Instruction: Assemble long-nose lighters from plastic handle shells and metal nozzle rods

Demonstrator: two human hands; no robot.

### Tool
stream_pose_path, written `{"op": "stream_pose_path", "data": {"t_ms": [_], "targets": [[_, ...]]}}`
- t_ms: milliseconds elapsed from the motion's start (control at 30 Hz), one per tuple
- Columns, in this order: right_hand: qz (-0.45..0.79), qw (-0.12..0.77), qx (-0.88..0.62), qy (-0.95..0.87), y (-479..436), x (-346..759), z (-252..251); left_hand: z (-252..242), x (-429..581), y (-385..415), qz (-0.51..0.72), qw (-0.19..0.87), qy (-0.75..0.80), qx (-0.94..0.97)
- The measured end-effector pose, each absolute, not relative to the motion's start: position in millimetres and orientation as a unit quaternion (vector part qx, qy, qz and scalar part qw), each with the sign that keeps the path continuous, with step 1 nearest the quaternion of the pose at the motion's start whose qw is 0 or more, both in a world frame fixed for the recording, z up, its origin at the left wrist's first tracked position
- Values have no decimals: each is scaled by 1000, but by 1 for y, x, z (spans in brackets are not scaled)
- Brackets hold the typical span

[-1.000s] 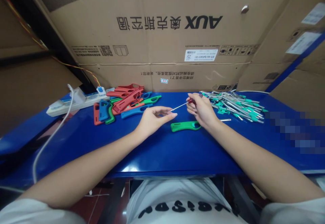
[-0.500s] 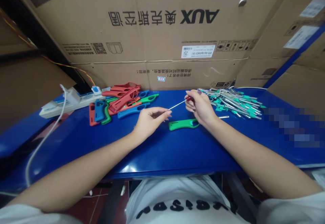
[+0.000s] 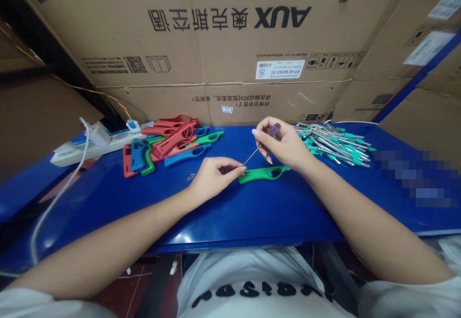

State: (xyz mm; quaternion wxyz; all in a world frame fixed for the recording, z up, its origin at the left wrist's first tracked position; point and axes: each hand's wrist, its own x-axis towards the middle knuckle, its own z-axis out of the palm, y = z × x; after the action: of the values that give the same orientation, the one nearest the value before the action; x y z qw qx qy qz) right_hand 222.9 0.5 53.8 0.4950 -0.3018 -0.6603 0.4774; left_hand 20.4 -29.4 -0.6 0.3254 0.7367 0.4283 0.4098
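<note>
Your right hand [image 3: 279, 144] has turned, and the screwdriver [image 3: 274, 130] slopes more steeply than before. That hand grips its purple handle; your left hand [image 3: 216, 176] is pinched narrow at the thin metal tip. The curved green plastic casing [image 3: 261, 174] lies between the far and near edges of the glossy blue desk [image 3: 252, 217].

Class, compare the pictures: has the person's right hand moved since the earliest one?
Yes: against the small blue-edged label on the cardboard, the right hand now sits higher in the view, leaving more of the green casing uncovered.
</note>
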Motion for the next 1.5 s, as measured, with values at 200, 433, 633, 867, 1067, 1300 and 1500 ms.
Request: {"op": "stream_pose_path", "data": {"t_ms": [200,433,633,867,1067,1300,1500], "targets": [[333,567,-333,-676,-15,217,43,-1,24,-38,369,332,401,770],[405,508,-263,-713,-20,219,44,-2,27,-38,398,308,367,782],[374,526,-300,-703,-19,211,36,-2,23,-32,391,271,355,805],[302,534,-302,-730,-19,205,25,-6,20,-33,297,218,388,845],[291,526,-306,-738,-19,205,24,-7,22,-34,280,222,380,853],[295,521,-307,-739,-21,206,24,-5,21,-33,279,226,373,856],[249,492,-294,-781,-20,207,22,-3,21,-35,272,228,377,855]]}}
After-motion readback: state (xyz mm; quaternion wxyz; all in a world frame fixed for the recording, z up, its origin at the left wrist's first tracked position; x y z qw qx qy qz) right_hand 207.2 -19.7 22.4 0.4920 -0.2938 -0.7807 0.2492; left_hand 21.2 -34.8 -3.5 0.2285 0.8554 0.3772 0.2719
